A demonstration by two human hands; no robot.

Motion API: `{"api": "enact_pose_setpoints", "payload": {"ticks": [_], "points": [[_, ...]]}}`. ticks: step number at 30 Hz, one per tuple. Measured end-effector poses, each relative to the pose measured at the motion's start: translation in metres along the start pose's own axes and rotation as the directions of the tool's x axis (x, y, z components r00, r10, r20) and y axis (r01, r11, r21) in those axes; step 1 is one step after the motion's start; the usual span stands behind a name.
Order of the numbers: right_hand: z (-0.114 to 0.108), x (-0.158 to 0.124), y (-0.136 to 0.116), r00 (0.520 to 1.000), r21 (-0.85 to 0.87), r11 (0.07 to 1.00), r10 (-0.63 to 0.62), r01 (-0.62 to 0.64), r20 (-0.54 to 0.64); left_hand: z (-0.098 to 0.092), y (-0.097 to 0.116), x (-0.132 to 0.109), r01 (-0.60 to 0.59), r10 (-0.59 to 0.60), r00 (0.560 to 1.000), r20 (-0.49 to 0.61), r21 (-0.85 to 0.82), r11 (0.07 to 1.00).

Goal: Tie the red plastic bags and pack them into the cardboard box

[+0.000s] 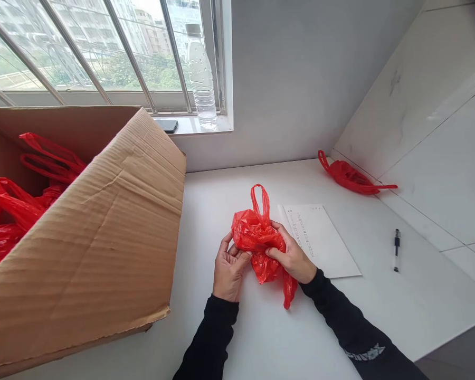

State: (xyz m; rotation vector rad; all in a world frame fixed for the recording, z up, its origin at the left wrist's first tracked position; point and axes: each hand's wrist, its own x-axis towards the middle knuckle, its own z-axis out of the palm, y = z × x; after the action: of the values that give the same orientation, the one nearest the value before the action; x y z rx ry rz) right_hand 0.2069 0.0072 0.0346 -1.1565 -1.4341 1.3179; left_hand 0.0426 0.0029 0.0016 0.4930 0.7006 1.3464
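A crumpled red plastic bag [257,235] is held over the white table [261,327] between both hands, one handle loop sticking up and a tail hanging down. My left hand [228,270] pinches its left side with fingers closed. From the right, my right hand [291,256] wraps over the bag. Both sleeves are black.
A large open cardboard box [103,221] stands at the left with several red bags [11,206] inside. A printed paper sheet [322,243] lies beside my right hand, a black pen [396,250] further right. Another red bag [350,177] lies by the wall. A water bottle [201,79] and a phone [167,125] sit on the windowsill.
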Motion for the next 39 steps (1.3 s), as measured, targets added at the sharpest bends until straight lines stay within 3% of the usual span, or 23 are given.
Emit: {"api": "enact_pose_setpoints", "payload": {"ticks": [14,28,39], "points": [[0.002,0.0,-0.003,1.0,0.043,0.999,-0.006,0.006,-0.004,0.006,0.006,-0.005,0.026,-0.024,0.999,-0.027,0.071,0.997],[0.005,-0.003,-0.003,1.0,0.058,0.998,-0.023,0.024,-0.021,0.003,-0.004,-0.004,-0.045,0.042,0.999,0.025,0.123,0.991],[0.006,-0.003,-0.007,0.996,0.069,0.997,-0.037,0.043,-0.081,0.003,-0.003,-0.003,-0.013,0.014,1.0,-0.003,0.177,0.984]]}}
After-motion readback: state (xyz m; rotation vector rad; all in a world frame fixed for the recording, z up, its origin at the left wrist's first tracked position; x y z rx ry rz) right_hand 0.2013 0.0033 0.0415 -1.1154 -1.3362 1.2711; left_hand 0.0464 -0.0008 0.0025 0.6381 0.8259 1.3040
